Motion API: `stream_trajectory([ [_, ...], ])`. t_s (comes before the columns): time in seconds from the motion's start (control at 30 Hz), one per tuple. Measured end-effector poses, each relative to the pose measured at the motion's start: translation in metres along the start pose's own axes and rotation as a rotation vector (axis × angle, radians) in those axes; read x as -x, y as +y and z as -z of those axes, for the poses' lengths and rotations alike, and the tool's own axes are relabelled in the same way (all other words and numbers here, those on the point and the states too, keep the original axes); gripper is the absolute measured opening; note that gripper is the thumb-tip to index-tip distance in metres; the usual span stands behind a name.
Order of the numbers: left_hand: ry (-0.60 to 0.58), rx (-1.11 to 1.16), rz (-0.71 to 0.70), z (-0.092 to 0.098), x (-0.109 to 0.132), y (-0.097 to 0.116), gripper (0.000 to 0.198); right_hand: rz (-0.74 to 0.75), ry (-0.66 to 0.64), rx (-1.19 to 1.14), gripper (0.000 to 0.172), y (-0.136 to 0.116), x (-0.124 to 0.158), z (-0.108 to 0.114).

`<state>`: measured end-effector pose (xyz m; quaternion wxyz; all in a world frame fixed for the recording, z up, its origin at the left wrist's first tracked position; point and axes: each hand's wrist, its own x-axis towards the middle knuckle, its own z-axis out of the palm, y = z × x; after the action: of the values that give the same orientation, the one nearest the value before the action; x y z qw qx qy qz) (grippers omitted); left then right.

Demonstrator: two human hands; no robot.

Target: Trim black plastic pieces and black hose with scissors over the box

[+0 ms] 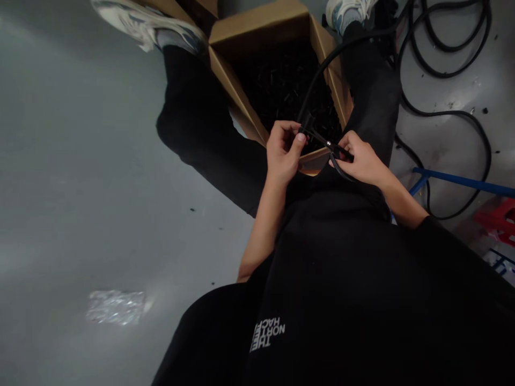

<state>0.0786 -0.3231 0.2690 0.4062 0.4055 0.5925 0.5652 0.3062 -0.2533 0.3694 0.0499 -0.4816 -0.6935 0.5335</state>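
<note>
Over the open carton, the left hand pinches a black cable beside its small metal fitting, and the right hand closes on the cable's far side; black pieces heap the carton.

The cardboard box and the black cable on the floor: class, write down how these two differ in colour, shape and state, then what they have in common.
The cardboard box is brown, while the black cable is black. The box has straight edges and open flaps; the cable lies in loose, curving loops. The box holds a heap of small black pieces, whereas the cable holds nothing. Both rest on the grey floor.
</note>
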Motion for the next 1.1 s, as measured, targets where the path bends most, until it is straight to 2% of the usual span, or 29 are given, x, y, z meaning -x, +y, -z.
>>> stream_trajectory([
  [0.07, -0.027, -0.005, 0.002, -0.001, 0.000, 0.009, 0.068, 0.026, 0.000, -0.039, 0.047, 0.000, 0.000, -0.001],
  [0.13, -0.119, 0.011, 0.005, 0.002, 0.001, 0.020, 0.067, 0.095, 0.018, -0.029, 0.053, -0.001, -0.001, 0.000],
  [0.23, -0.267, 0.033, 0.006, 0.009, 0.003, 0.042, 0.068, 0.234, 0.045, 0.086, 0.068, -0.006, -0.001, 0.006],
  [0.3, -0.315, 0.030, -0.002, 0.013, 0.005, 0.061, 0.069, 0.299, 0.053, 0.156, 0.078, -0.013, 0.001, 0.011],
  [0.37, -0.310, 0.016, -0.023, 0.016, 0.009, 0.080, 0.067, 0.334, 0.056, 0.188, 0.082, -0.021, 0.005, 0.016],
  [0.5, -0.187, -0.003, -0.126, 0.015, 0.013, 0.108, 0.060, 0.312, 0.056, 0.213, 0.079, -0.034, 0.014, 0.020],
  [0.57, -0.125, -0.020, -0.169, 0.014, 0.013, 0.111, 0.059, 0.292, 0.066, 0.217, 0.075, -0.036, 0.017, 0.022],
  [0.63, -0.091, -0.045, -0.152, 0.014, 0.012, 0.108, 0.061, 0.284, 0.078, 0.214, 0.071, -0.036, 0.019, 0.024],
  [0.83, -0.073, -0.069, -0.062, 0.014, 0.008, 0.090, 0.062, 0.209, 0.065, 0.128, 0.055, -0.026, 0.023, 0.023],
  [1.0, -0.078, -0.135, -0.116, 0.012, 0.010, 0.087, 0.060, 0.153, 0.066, 0.041, 0.062, -0.016, 0.021, 0.011],
  [1.1, -0.146, -0.175, -0.113, 0.011, 0.012, 0.091, 0.059, 0.187, 0.050, 0.022, 0.066, -0.019, 0.017, 0.010],
])
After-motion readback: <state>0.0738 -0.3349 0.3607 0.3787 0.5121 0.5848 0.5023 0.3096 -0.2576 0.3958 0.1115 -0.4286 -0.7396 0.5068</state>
